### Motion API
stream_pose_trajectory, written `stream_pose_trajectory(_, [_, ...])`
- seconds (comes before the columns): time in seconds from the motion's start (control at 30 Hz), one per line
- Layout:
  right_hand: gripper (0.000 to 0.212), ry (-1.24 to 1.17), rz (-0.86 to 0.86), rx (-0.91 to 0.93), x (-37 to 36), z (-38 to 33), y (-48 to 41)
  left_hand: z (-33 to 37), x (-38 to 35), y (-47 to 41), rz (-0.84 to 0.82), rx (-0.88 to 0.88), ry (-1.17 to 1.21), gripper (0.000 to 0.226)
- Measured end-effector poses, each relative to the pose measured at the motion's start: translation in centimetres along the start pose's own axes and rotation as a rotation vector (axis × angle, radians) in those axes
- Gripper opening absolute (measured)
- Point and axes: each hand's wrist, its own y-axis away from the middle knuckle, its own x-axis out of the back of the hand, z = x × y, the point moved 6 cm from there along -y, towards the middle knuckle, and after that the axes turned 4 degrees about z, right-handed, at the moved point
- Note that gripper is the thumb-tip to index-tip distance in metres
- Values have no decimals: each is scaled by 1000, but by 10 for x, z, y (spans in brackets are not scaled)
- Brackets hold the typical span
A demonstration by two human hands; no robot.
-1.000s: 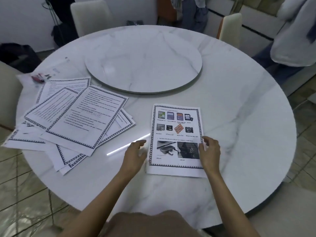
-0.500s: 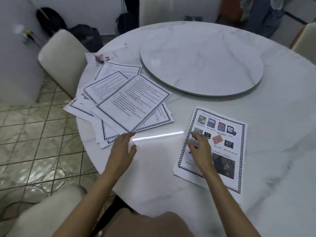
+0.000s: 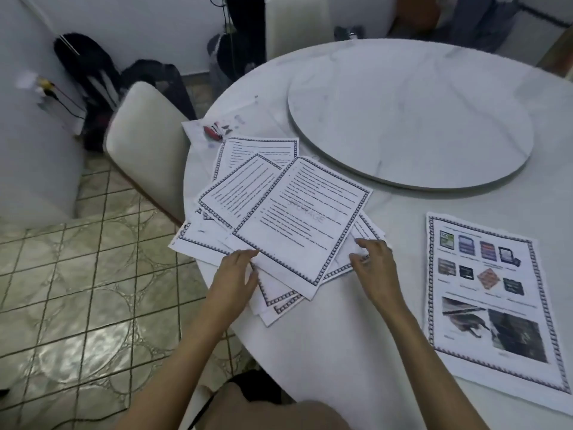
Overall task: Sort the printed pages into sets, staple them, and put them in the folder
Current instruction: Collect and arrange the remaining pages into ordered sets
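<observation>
A loose pile of printed text pages (image 3: 297,212) with patterned borders lies fanned out at the table's left edge. My left hand (image 3: 235,274) rests with its fingers spread on the pile's lower left corner, touching the top page. My right hand (image 3: 373,262) is at the pile's right edge, thumb and fingers pinching the corner of a lower page. A separate page with colour pictures (image 3: 483,293) lies flat to the right, apart from both hands. A small red object (image 3: 212,132), possibly the stapler, sits on a clear plastic folder (image 3: 198,124) beyond the pile.
The round white marble table (image 3: 356,336) carries a raised turntable (image 3: 409,113) in its middle. A cream chair (image 3: 142,144) stands at the left by the table edge, with dark bags (image 3: 148,76) on the tiled floor behind it.
My view has swung left. My right hand left the picture page and moved left to the pile's right edge. My left hand moved up onto the pile's lower left corner.
</observation>
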Motion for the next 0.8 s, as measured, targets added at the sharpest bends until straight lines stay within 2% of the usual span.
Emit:
stream_pose_trajectory(0.33, [48,57,86,-201,-32,-23,10,-46,30,-55,-102,-78,28,40])
stream_pose_trajectory(0.8, [41,2,107,-338,-33,-21,12,-52,43,-103,-42,66,259,36])
